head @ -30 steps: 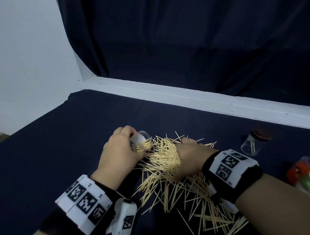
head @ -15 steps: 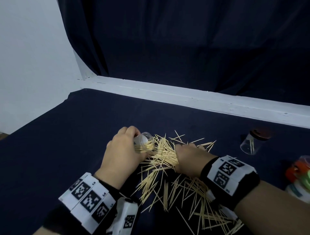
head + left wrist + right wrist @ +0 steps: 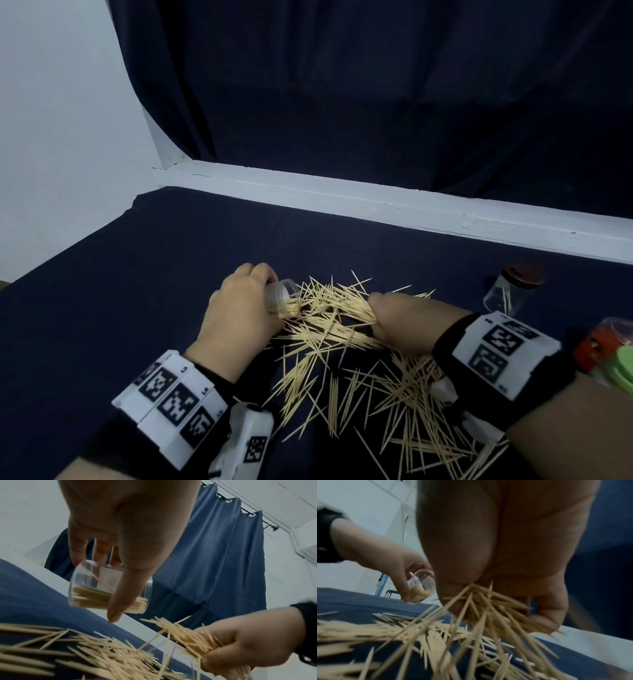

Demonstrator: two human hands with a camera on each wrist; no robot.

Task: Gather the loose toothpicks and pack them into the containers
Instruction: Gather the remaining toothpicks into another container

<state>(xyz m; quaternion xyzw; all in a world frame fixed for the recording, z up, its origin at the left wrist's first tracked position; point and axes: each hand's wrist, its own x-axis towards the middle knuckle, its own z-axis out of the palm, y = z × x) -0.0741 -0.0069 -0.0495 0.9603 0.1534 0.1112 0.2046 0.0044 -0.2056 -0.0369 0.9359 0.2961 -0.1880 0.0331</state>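
Observation:
A heap of loose toothpicks (image 3: 346,363) lies spread over the dark blue tablecloth (image 3: 137,308). My left hand (image 3: 243,308) grips a small clear jar (image 3: 284,294), tipped on its side with its mouth toward the heap. The jar (image 3: 109,588) is partly filled with toothpicks. My right hand (image 3: 404,318) grips a thick bunch of toothpicks (image 3: 491,607), lifted a little off the cloth just right of the jar's mouth. From the left wrist view, the bunch (image 3: 188,637) points toward the jar.
A second clear jar (image 3: 507,291) with a dark red lid stands at the right, holding a few toothpicks. Orange and green lids (image 3: 613,356) lie at the right edge. A white ledge (image 3: 376,202) borders the table's far side, below a dark curtain.
My right hand has closed round a bunch of toothpicks and drawn back to the right, raising it from the heap. The left hand and jar have barely moved.

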